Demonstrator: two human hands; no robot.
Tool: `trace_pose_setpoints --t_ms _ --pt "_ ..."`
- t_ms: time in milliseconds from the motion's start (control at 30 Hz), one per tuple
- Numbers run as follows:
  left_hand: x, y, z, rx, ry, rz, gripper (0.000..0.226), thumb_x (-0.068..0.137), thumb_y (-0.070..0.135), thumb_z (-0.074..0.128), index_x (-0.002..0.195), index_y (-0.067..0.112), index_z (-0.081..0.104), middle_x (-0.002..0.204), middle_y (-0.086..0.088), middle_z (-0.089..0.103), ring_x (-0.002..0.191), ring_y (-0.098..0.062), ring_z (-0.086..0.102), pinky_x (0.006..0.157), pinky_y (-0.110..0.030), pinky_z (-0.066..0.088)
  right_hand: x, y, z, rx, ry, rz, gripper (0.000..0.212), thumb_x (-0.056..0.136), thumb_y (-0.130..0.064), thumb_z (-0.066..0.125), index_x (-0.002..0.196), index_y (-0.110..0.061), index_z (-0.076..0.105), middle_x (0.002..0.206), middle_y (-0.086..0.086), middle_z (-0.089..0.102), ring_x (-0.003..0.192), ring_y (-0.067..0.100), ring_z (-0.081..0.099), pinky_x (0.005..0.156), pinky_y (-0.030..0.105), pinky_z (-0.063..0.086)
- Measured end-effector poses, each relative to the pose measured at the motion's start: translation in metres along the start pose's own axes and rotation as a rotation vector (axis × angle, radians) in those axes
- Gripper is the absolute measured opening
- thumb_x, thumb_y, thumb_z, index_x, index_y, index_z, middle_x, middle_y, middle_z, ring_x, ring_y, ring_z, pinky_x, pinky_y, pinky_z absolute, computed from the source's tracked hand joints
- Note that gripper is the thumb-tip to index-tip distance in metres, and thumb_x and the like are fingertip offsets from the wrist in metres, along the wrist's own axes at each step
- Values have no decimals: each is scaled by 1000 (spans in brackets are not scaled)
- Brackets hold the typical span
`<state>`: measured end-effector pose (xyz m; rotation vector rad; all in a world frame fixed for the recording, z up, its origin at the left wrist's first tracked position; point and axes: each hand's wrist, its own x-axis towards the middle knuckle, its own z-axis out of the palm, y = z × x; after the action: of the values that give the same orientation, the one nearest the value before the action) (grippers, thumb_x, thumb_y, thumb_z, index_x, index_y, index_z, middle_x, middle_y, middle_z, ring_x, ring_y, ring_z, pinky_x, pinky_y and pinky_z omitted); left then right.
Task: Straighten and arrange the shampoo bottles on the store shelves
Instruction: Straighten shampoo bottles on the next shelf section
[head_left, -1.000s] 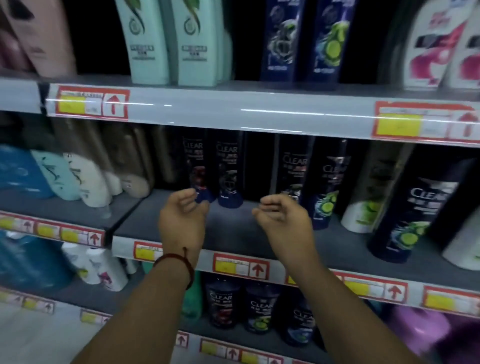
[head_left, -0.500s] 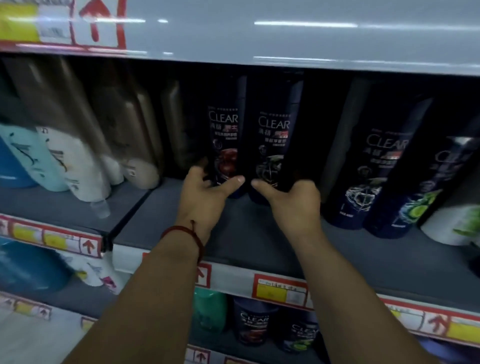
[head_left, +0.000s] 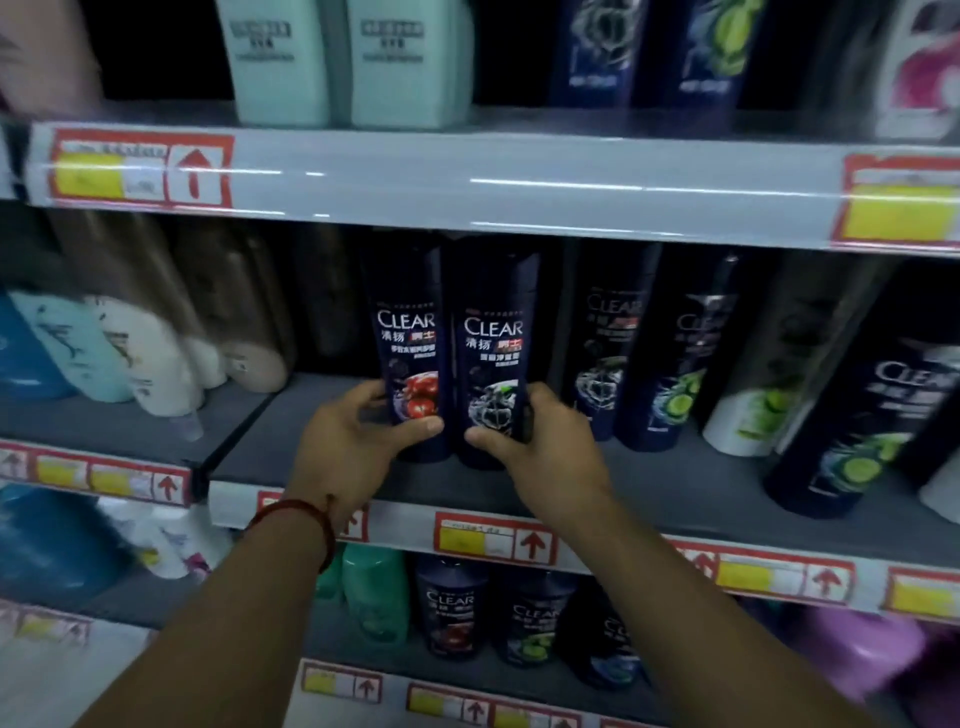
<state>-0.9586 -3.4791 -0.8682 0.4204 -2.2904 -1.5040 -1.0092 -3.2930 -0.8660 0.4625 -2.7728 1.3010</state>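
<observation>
At the centre of the frame, on the middle shelf (head_left: 675, 483), the fingers (head_left: 425, 426) of your left hand (head_left: 353, 441) are clamped on the lower part of a dark Clear bottle with red fruit on its label (head_left: 410, 338). The thumb lies across the front, and the other fingers wrap round the left side. Your right hand (head_left: 540, 447) grips the Clear bottle with the grey-black picture (head_left: 493, 338) the same way, thumb low on the front and fingers curled round its right side. The two bottles are upright, side by side and touching, labels facing you. Whether their bases rest on the shelf or are just lifted cannot be told. A red cord bracelet (head_left: 296, 512) circles your left wrist.

Right of your hands, more dark Clear bottles (head_left: 608, 353) stand further back on the same shelf, one with green lime on its label (head_left: 680, 364). A white and green bottle (head_left: 753, 410) follows, and a larger dark bottle (head_left: 872, 426) leans at the right edge of the frame. To the left, beige bottles (head_left: 244, 312) lean beside white bottles (head_left: 150, 358) and pale blue ones (head_left: 67, 353).

At the top of the frame, two mint green bottles (head_left: 280, 62) stand on the upper shelf above its glossy price strip (head_left: 467, 182), which carries a red and yellow tag (head_left: 140, 169) at upper left. In the lower centre, smaller Clear bottles (head_left: 452, 613) stand on the shelf below.
</observation>
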Motion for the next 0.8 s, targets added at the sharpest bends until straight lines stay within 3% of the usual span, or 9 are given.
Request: trace_pose_setpoints --t_ms 133,367,567,633,800 --pt "-31 21 21 49 19 -22 40 69 42 87 105 33 72 95 16 72 90 -8 67 89 -36 56 -26 10 -29 -19 -28 39 80 81 -58 71 144 -20 39 133 4 61 113 24 63 89 43 57" --pt "-51 54 81 80 -35 23 44 74 44 83 114 30 69 101 17 68 93 -12 64 86 -34 55 -47 42 -81 33 10 62 61 85 -42 75 130 -25 37 125 -3 65 108 19 65 86 41 57" --pt "-54 62 110 -5 -112 40 50 76 37 84 121 27 64 113 10 62 86 1 55 80 -22 44 -51 64 -113 18 45 68 61 85 -43 75 133 -22 42 125 -6 63 108 18 63 88 36 55" --pt "-54 61 115 -25 -122 43 51 75 38 84 120 30 64 119 10 64 96 -4 61 84 -25 49 -53 67 -120 7 59 66 57 86 -42 74 130 -23 43 119 -11 62 104 14 62 86 32 53" --pt "-57 62 122 -62 -187 27 53 77 36 83 125 32 63 127 6 66 116 -14 63 102 -41 52 -53 68 -123 -45 107 65 55 86 -44 74 127 -22 45 115 -2 66 100 20 65 84 38 57"
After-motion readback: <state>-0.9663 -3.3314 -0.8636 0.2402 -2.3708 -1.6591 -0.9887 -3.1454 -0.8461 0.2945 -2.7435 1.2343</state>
